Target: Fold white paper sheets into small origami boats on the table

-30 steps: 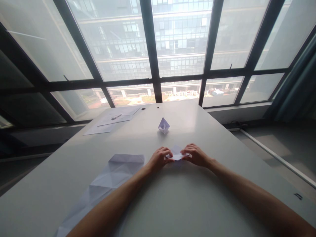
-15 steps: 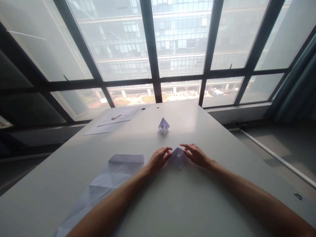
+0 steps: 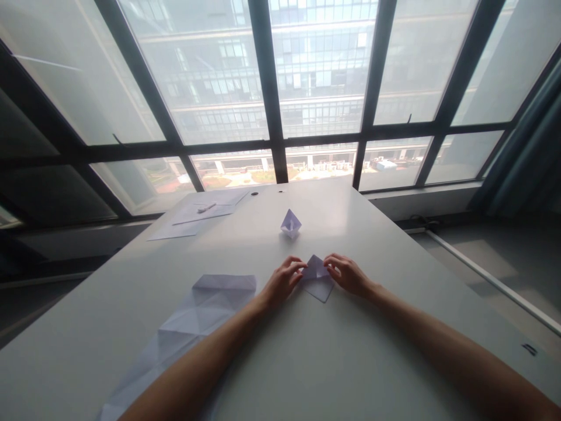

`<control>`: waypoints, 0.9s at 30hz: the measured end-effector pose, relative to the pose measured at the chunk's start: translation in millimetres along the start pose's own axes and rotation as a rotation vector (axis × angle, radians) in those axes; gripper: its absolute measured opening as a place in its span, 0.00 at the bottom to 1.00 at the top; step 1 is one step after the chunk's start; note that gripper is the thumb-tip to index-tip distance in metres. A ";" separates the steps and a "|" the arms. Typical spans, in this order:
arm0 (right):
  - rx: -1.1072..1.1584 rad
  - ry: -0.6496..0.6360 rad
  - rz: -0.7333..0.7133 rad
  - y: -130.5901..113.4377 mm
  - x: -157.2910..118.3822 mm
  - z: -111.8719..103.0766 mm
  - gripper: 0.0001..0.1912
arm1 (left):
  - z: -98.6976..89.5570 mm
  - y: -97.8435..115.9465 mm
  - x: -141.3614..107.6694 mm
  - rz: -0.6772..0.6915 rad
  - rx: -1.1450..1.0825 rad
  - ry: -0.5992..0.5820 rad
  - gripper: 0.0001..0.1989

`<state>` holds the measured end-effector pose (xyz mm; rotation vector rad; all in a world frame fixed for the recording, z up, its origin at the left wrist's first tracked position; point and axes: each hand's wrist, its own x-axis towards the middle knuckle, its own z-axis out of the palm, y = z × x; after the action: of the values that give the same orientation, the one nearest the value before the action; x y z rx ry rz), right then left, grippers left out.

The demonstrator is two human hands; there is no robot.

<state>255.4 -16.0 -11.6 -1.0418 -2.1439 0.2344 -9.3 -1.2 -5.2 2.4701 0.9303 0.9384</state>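
On the surface [image 3: 333, 356], folded paper [image 3: 319, 287] is flanked by left hand [image 3: 280, 283] and right hand [image 3: 350, 276], fingers curled, pinch unconfirmed, presumably for even steadying.

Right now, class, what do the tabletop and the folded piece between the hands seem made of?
Tabletop: smooth, glossy white, perhaps laminate; bright light reflects on it.
Folded piece: likely matt white paper, with thin edges and a visible crease.

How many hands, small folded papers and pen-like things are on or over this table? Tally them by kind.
Hands: 2 (left hand, right hand)
Small folded papers: 2 (nearer folded paper, farther folded paper)
White pen-like things: 1 (on the far-left sheets)
Total: 5
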 end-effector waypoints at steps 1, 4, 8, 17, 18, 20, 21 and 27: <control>-0.002 -0.015 -0.018 -0.2 -0.1 -0.3 0.12 | 0.6 -1.2 -0.1 0.004 0.012 0.002 0.12; -0.033 -0.050 -0.041 0.2 -1.4 0.0 0.15 | 2.1 -3.6 -0.3 0.025 0.022 -0.018 0.12; -0.097 -0.074 -0.025 2.4 -3.2 2.0 0.13 | 2.1 -1.5 0.5 0.008 0.002 -0.084 0.13; -0.117 -0.105 -0.043 1.7 -1.2 -0.3 0.12 | -0.5 1.6 1.6 0.063 0.052 -0.099 0.14; -0.116 -0.108 -0.043 1.3 -0.9 -0.7 0.11 | -0.5 0.9 1.6 0.066 0.065 -0.106 0.15; -0.113 -0.112 -0.043 0.4 -0.3 -1.6 0.11 | -0.2 -0.2 1.5 0.064 0.088 -0.118 0.17; -0.112 -0.113 -0.044 -0.2 -0.1 -2.0 0.12 | 0.0 -0.6 1.5 0.063 0.094 -0.122 0.17; -0.110 -0.121 -0.033 -4.9 0.9 -5.0 0.10 | 0.7 2.5 1.4 0.051 0.116 -0.130 0.16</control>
<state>255.4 -19.3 -5.3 -1.0782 -2.3031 0.1696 -6.9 -2.2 -3.7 2.6278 0.9048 0.7481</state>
